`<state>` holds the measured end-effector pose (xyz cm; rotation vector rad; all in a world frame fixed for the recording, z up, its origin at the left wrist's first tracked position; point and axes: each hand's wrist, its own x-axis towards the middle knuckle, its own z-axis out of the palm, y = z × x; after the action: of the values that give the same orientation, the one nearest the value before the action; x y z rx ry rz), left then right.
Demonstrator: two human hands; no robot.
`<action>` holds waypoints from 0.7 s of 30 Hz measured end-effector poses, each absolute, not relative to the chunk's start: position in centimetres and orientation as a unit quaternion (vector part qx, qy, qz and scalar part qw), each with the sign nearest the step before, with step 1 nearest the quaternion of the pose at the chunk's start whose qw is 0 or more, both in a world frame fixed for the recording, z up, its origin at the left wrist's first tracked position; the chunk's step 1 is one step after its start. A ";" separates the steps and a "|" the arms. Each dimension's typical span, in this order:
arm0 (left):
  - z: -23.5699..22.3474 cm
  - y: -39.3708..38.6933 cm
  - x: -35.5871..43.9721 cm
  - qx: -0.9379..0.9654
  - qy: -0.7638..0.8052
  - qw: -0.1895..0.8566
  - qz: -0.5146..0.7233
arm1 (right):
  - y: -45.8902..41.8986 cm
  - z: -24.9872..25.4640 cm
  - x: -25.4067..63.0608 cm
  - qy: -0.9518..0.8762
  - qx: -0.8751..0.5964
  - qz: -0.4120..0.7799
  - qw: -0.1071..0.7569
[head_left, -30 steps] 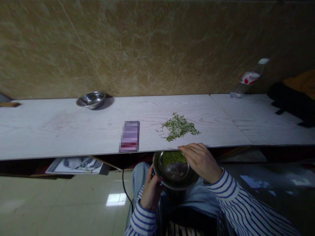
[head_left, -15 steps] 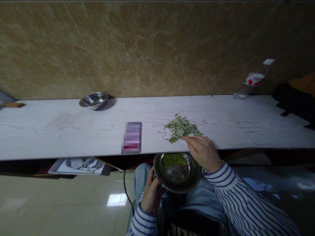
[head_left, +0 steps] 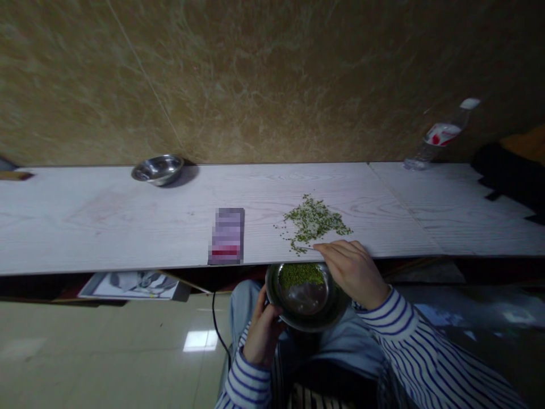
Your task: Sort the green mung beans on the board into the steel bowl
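Note:
My left hand grips the near-left rim of a steel bowl held just below the front edge of the white table. Green beans lie in the far half of the bowl. My right hand rests palm down at the table's front edge, fingers stretched out and close together, fingertips touching the near edge of a scattered pile of green beans. I see nothing held in that hand.
A second steel bowl stands at the back left by the wall. A blurred flat rectangle lies left of the beans. A plastic bottle leans at the back right, beside dark cloth. Papers lie under the table.
My right hand went from the bowl's rim out to the bean pile, then drew back toward the table's edge. The left hand kept the bowl still.

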<state>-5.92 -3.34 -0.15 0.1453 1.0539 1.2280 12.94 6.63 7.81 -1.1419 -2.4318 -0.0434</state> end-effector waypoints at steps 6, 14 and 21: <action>-0.2 -3.5 -6.0 0.052 0.476 0.684 0.550 | 6.4 7.7 13.8 -0.877 -0.423 -0.018 0.230; -0.4 -3.3 -6.0 0.062 0.460 0.691 0.554 | 6.1 7.5 14.4 -0.880 -0.419 -0.003 0.222; -0.5 -3.6 -5.8 0.063 0.468 0.690 0.549 | 5.7 7.5 14.7 -0.882 -0.418 -0.006 0.215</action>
<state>-5.79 -3.62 -0.47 0.1407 1.0469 1.2268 14.70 5.71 7.53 -1.1599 -2.4462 -0.0167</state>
